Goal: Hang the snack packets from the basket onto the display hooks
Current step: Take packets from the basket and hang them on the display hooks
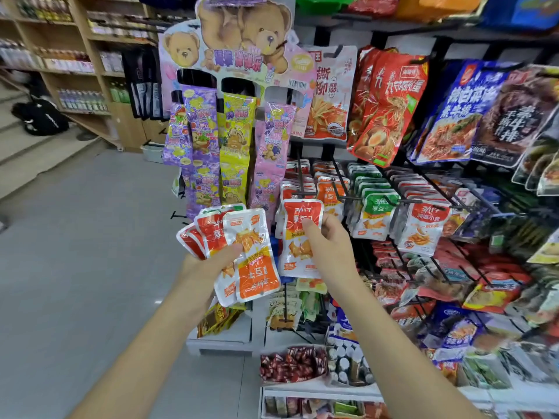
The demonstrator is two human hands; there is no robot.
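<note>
My left hand [211, 261] grips a fanned stack of small snack packets [239, 252], orange, red and white, with the front one upside down. My right hand [328, 240] pinches a single orange and white packet [298, 237] and holds it upright, just below and left of a black display hook [305, 193] that carries matching orange packets [329, 192]. The basket is not in view.
Rows of black hooks with green [378, 213], red and white [423, 228] packets fill the rack to the right. A bear-topped cardboard stand [230, 55] with purple and yellow strips stands behind my left hand. Trays of sweets [293, 364] sit low. Grey floor lies to the left.
</note>
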